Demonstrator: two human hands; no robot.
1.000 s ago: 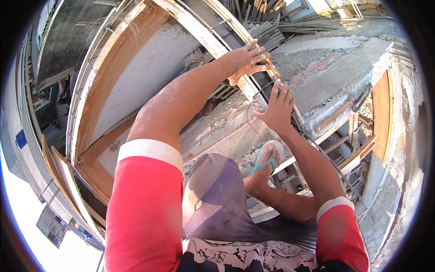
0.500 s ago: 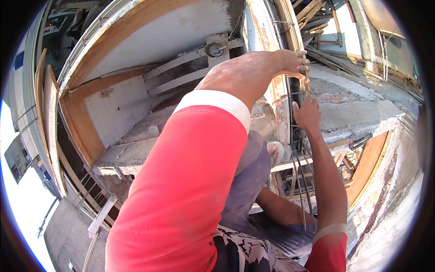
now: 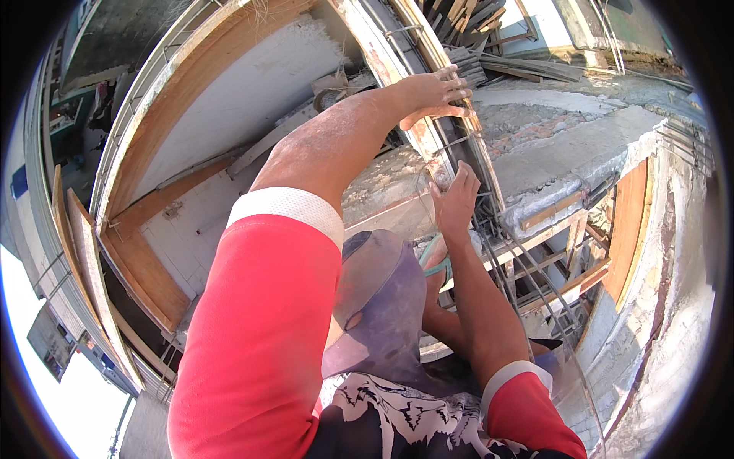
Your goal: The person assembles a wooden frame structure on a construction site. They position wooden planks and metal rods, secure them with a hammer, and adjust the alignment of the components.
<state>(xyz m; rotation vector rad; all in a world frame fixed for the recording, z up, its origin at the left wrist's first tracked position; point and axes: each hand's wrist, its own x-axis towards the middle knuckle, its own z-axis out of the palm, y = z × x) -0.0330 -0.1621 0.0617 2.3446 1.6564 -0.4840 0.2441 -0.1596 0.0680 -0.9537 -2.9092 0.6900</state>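
My left hand reaches across a long, narrow wooden trough of boards that holds steel bars. Its fingers are spread and lie over the far board, with the thumb lower down. Just below it, my right hand is at the trough's lower end, beside the steel bars. Its fingers are bent and the thumb is to the left; what lies between them is hidden. A thin metal tie crosses the trough between my two hands. My bent knee and a sandalled foot are below.
A rough concrete ledge extends to the right. Below it a timber frame and loose steel rods drop into an opening. Scrap wood is piled at the back. A curved wood-edged recess is on the left, with upright planks farther left.
The view has shifted, so the trough and both hands appear farther left. Both hands stay at the trough, with the left one still spread across it.
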